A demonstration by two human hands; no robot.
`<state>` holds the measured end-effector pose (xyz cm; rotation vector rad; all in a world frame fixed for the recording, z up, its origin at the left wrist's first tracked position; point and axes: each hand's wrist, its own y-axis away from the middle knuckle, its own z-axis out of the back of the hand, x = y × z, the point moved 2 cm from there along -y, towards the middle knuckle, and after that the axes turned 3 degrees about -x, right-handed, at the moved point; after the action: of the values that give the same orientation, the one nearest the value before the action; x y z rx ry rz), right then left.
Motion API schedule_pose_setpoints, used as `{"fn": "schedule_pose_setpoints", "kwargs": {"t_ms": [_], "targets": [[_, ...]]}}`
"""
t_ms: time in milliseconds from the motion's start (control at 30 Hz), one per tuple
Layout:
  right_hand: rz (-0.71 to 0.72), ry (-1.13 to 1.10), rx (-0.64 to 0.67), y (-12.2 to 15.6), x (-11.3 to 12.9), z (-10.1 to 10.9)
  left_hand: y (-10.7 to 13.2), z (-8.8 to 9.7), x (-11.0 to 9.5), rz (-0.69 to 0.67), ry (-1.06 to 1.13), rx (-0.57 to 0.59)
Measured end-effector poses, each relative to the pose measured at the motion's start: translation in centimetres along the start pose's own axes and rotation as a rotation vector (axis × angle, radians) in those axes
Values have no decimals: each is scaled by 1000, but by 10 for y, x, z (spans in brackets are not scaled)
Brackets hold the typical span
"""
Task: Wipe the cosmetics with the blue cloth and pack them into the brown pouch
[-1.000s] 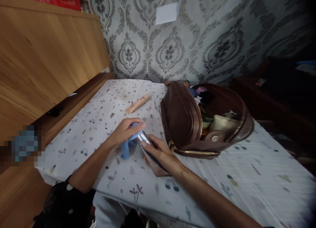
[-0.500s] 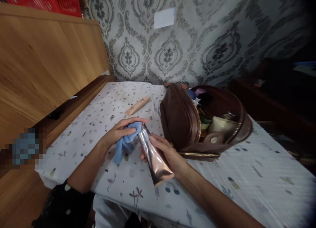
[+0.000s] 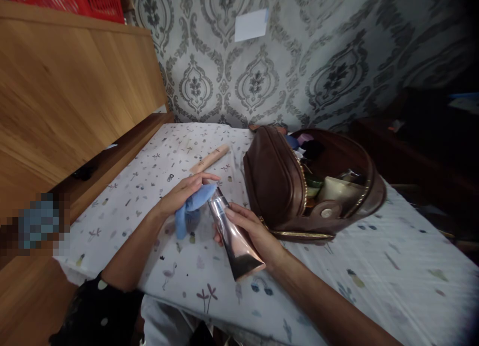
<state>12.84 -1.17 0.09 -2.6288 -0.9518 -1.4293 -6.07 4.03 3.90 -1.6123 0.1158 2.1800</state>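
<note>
My right hand [image 3: 249,226] is wrapped around a shiny rose-gold squeeze tube [image 3: 239,248], its cap pointing up and left and its flat end towards me. In my left hand [image 3: 183,196] is a blue cloth [image 3: 198,200], gripped between thumb and fingers. The cloth's upper edge meets the capped end of the tube, and a loose part hangs down towards the tabletop. Beyond my left hand a slim peach tube [image 3: 210,159] lies on the patterned table cover [image 3: 130,206].
A brown leather bag [image 3: 271,176] stands unzipped to the right, with a cream pouch-like item [image 3: 340,190] and other toiletries inside. Wooden furniture [image 3: 75,81] borders the left side, a red basket [image 3: 101,4] on top. Patterned wallpaper [image 3: 256,81] covers the back wall.
My left hand has shifted slightly left and up, and the blue cloth has changed its folds at the cap. The rose-gold tube stays in my right hand, almost unmoved.
</note>
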Motion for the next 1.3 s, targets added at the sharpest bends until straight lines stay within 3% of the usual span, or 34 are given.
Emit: {"fn": "schedule_pose_setpoints", "kwargs": {"t_ms": [133,200,367,533,733,867,967,1033,1300], "targets": [[-24,-32,19,1,0,-2,3,2,-6,17,83,166],[-34,-19,25,0,-1,-1,2,1,-4,41,101,186],[-44,47,45,-4,-6,3,-3,-4,8,62,45,97],[-50,44,61,-4,-8,3,-4,-8,14,47,39,101],[-14,-23,20,-2,-1,3,-7,4,14,35,-18,-148],[2,-47,45,-1,0,1,0,11,12,13,131,-24],[9,-57,83,1,1,0,7,6,8,26,278,139],[-13,-59,104,3,1,-1,11,1,7,31,335,185],[-24,3,197,5,-3,-6,21,-4,13,64,432,46]]}}
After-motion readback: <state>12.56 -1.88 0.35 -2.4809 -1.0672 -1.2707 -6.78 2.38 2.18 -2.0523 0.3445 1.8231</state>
